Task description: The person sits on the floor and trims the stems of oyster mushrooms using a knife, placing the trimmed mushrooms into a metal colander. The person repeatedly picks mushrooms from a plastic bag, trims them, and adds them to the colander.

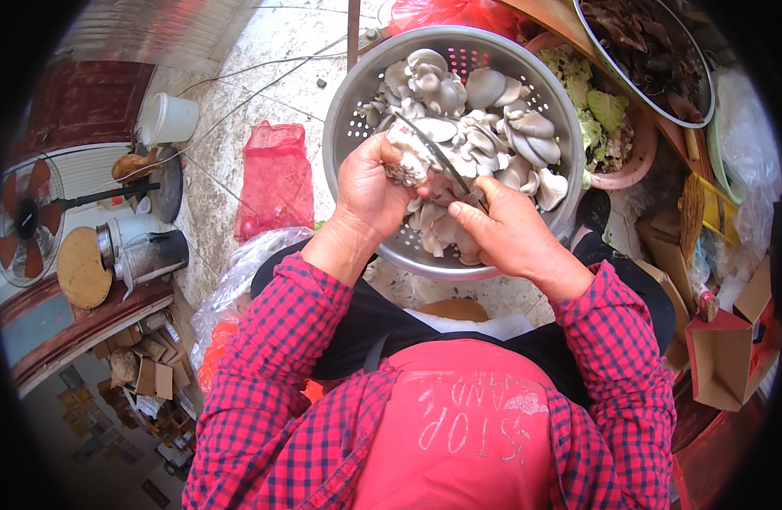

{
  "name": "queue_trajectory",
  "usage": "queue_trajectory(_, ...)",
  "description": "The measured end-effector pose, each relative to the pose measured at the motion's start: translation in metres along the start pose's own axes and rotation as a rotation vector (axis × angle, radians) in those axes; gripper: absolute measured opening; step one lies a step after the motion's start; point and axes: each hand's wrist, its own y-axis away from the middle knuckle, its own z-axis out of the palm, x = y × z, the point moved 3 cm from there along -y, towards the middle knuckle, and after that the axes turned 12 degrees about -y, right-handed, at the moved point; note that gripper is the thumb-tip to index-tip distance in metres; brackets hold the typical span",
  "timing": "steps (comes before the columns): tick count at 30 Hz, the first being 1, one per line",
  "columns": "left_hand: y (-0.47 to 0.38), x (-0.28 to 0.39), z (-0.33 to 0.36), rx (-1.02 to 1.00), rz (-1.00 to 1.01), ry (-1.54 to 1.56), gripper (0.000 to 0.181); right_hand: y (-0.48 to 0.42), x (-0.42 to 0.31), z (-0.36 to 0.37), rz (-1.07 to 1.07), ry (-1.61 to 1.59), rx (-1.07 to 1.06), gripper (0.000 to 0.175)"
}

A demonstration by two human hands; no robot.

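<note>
My left hand (pixel 373 185) grips the pale, rough base of an oyster mushroom cluster (pixel 408 153) above a perforated metal colander (pixel 340 105). In my right hand (pixel 502 223) is a knife (pixel 437 152) with a dark, narrow blade that slants up and left across the cluster. My right thumb and forefinger close around its handle end. Many grey oyster mushrooms (pixel 532 137) fill the middle of the colander, below and beyond both hands. The part of the cluster nearest my left palm is hidden by the fingers.
A pink bowl of leafy vegetable pieces (pixel 646 150) stands right of the colander, under a round strainer of dark brown pieces (pixel 713 102). Left lie a red mesh bag (pixel 276 182) and a clear plastic bag (pixel 238 280). A cable (pixel 238 105) crosses the floor. Cardboard boxes (pixel 719 357) stand at right.
</note>
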Motion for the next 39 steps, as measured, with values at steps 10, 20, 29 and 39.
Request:
queue_trajectory(10, -0.006, 0.008, -0.013, -0.056, 0.040, 0.073, 0.042, 0.008, 0.003, 0.000, -0.099, 0.019, 0.005, 0.032)
queue_trajectory(20, 0.003, -0.004, 0.006, -0.160, 0.002, -0.040, 0.047, 0.003, -0.004, 0.001, -0.036, -0.077, -0.003, 0.034)
queue_trajectory(29, 0.002, 0.020, 0.003, -0.127, 0.052, 0.150, 0.045, 0.007, 0.005, 0.005, -0.013, -0.126, -0.058, 0.032)
queue_trajectory(39, 0.001, 0.021, 0.003, -0.146, 0.081, 0.063, 0.052, 0.001, 0.000, 0.006, -0.007, -0.143, 0.014, 0.036)
